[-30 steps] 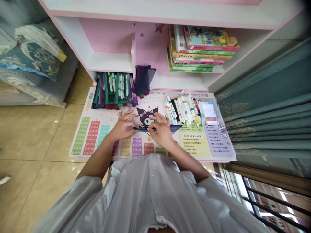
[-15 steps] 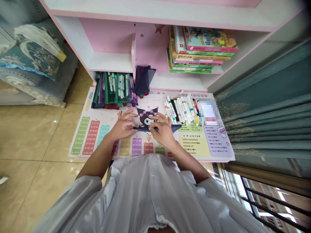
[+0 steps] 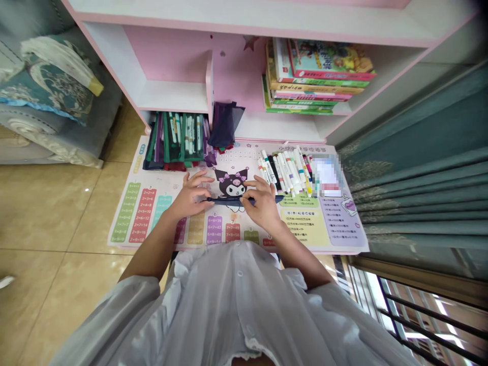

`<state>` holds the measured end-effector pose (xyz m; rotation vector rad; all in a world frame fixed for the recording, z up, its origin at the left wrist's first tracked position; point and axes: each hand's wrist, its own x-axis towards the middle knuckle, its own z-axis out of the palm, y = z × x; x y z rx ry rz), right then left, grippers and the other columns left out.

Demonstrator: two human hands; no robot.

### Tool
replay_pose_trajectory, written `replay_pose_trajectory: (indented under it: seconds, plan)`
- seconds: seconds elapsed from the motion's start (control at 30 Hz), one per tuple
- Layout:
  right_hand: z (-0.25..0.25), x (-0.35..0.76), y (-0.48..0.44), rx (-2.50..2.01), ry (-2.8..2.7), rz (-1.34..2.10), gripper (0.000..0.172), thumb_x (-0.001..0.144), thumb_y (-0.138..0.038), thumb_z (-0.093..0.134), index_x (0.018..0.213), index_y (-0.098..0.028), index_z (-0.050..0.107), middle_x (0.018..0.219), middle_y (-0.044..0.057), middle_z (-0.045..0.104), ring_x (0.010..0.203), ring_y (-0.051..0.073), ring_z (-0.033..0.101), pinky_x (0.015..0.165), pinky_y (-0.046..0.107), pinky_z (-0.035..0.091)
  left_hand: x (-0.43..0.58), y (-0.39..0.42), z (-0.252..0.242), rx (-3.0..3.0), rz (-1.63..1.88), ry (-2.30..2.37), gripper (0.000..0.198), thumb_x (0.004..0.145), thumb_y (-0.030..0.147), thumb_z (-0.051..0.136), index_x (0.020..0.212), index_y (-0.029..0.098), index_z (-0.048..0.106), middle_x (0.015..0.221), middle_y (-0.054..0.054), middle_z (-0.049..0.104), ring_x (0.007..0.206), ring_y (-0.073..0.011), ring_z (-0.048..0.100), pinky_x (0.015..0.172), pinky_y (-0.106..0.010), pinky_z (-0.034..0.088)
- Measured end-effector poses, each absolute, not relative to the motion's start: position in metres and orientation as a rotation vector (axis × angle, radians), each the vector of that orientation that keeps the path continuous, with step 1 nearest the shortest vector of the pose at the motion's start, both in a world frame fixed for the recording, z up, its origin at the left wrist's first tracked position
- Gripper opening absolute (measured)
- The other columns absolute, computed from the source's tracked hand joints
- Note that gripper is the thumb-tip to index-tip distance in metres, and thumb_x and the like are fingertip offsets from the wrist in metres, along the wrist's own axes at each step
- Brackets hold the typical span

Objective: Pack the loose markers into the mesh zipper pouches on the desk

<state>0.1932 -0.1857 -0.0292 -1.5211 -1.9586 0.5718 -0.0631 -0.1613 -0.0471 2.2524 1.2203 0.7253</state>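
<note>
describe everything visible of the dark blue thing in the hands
The flat, dark navy fabric-looking piece shows nearly edge-on as a narrow, straight strip, running left to right over the pink printed mat. The left hand pinches its left end; the right hand pinches it near the middle, hiding part. Contents can't be told.

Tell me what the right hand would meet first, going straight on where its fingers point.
Probably the left hand, which faces the right hand along the dark blue item that both pinch; exact depth is hard to judge.
</note>
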Motion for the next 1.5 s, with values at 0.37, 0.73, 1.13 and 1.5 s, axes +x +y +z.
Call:
replay_pose_trajectory:
  seconds: [0.37,0.73,1.13,1.5]
  plan:
    - [-0.024,0.2,-0.185,-1.562,-1.907,0.558,0.02,0.079,-0.024,0.057,0.059,-0.021,0.059,0.117,0.007,0.068,0.134,0.036,0.045,0.109,0.069,0.021,-0.065,-0.16,-0.044,2.255,0.738,1.23,0.028,0.082,0.046,0.067,0.068,0.022,0.064,0.13,-0.005,0.063,0.14,-0.0306,0.037,0.118,-0.056,0.018]
    - [-0.029,0.207,-0.184,-1.581,-1.888,0.534,0.02,0.08,-0.025,0.057,0.06,-0.022,0.059,0.119,0.006,0.068,0.134,0.035,0.045,0.111,0.067,0.02,-0.068,-0.159,-0.043,2.258,0.727,1.251,0.026,0.082,0.042,0.067,0.067,0.021,0.063,0.131,-0.005,0.062,0.142,-0.032,0.035,0.118,-0.058,0.015]
    - [-0.028,0.213,-0.183,-1.597,-1.849,0.514,0.02,0.079,-0.025,0.058,0.059,-0.022,0.058,0.117,0.006,0.069,0.132,0.035,0.047,0.111,0.065,0.021,-0.07,-0.159,-0.042,2.243,0.805,1.243,0.026,0.08,0.04,0.065,0.063,0.021,0.059,0.128,-0.005,0.065,0.139,-0.0302,0.041,0.116,-0.057,0.022]
    - [-0.03,0.215,-0.183,-1.578,-1.839,0.518,0.019,0.078,-0.026,0.058,0.059,-0.022,0.059,0.116,0.007,0.069,0.133,0.036,0.047,0.109,0.065,0.023,-0.071,-0.161,-0.042,2.249,0.822,1.221,0.021,0.077,0.031,0.063,0.061,0.021,0.055,0.128,-0.004,0.064,0.138,-0.0301,0.042,0.118,-0.058,0.017]
